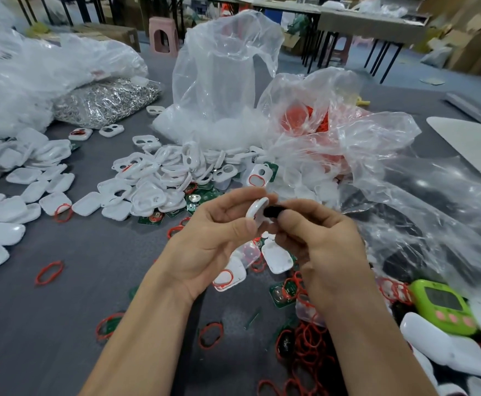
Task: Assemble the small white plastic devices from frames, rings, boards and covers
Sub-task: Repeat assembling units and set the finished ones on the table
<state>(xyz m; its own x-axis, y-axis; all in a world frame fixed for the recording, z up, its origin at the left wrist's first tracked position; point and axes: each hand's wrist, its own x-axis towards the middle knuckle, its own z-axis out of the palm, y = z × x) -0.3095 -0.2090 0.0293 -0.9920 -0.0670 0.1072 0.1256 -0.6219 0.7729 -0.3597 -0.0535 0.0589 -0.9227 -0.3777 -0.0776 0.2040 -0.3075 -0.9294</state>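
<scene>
free: grey table (105, 247) front-left | blocked: frame pile (159, 178) ahead, bags (376, 167) right

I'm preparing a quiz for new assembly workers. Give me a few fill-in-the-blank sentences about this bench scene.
1. The left hand grips a ____ plastic piece.
2. The right hand pinches a small ____ part.
3. The loose ring on the grey table is ____.
4. The stool behind the table is ____.

Missing words: white; black; red; pink.
</scene>
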